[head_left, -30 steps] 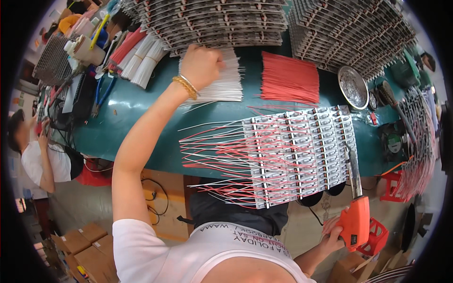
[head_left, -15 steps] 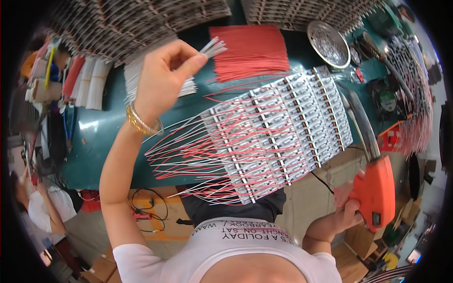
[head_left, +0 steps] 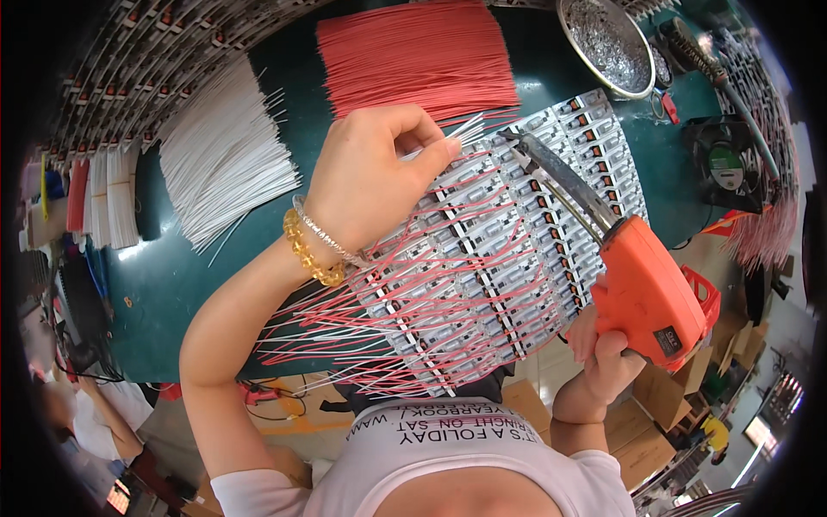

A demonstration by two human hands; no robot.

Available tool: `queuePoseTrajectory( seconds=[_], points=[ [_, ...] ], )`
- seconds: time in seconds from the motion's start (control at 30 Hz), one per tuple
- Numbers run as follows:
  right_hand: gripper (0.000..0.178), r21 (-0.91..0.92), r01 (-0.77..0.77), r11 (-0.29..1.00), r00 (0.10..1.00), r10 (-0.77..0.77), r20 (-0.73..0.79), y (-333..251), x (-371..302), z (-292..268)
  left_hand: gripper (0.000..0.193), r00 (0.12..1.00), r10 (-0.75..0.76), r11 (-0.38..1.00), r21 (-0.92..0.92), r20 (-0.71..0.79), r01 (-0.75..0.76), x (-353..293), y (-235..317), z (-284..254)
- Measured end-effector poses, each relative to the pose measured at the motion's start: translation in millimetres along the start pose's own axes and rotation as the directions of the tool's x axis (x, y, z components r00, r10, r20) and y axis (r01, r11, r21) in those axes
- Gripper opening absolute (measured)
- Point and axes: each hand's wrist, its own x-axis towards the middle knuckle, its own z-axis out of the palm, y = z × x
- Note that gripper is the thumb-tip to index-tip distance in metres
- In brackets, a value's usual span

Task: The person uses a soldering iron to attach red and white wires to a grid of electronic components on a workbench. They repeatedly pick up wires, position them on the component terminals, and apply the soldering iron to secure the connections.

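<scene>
My left hand (head_left: pixel 372 172) pinches a small bunch of white wires (head_left: pixel 470 129) between thumb and fingertips, over the far part of a panel of small circuit boards (head_left: pixel 579 226). Red and white wires (head_left: pixel 345 323) trail from the panel's left side. My right hand (head_left: pixel 608 366) is wrapped round the grip of an orange-red soldering gun (head_left: pixel 642 284). Its long dark barrel slants to the far left across the panel, and the tip is close to the held wires. Whether the tip touches a board, I cannot tell.
Beyond the panel lie a sheaf of red wires (head_left: pixel 413 60) and, left of it, a spread of white wires (head_left: pixel 228 155). A metal bowl of silvery scraps (head_left: pixel 606 50) stands far right, near a black fan (head_left: pixel 722 165). Bundled wires (head_left: pixel 108 198) lie at the left.
My left hand has moved right with the white wires, over the panel. The soldering gun has swung left and away from me, bringing its tip from the panel's right edge to near those wires.
</scene>
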Motion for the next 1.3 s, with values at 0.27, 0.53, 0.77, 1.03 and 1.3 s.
queuePoseTrajectory(
  seconds=[0.27, 0.53, 0.77, 1.03, 1.3],
  points=[
    [0.070, 0.050, -0.093, 0.994, 0.995, 0.094, -0.023, -9.7, 2.6, 13.0, 0.015, 1.000, 0.023, 0.999, 0.032, -0.006, -0.023, 2.8, -3.7, 2.1],
    [0.073, -0.152, -0.013, 0.988, 0.998, 0.003, -0.061, 9.3, -9.5, -1.8, 0.017, 0.999, 0.041, 0.999, 0.035, -0.007, -0.041, 3.9, -3.9, 2.1],
    [0.080, -0.087, 0.008, 0.996, 0.999, -0.011, -0.034, 2.9, -7.2, 4.7, 0.017, 0.999, 0.033, 0.999, 0.031, -0.004, -0.033, 3.6, -4.7, 2.2],
    [0.081, -0.029, -0.006, 1.000, 0.999, 0.005, -0.035, 6.1, -9.1, 1.8, 0.016, 0.999, 0.052, 0.997, 0.050, -0.015, -0.051, 3.0, -5.5, 4.0],
    [0.080, -0.009, 0.009, 1.000, 0.996, -0.009, -0.088, 5.5, -17.6, -8.3, 0.012, 0.786, 0.553, 0.758, 0.557, -0.274, -0.339, -4.2, 0.1, -1.3]
  ],
)
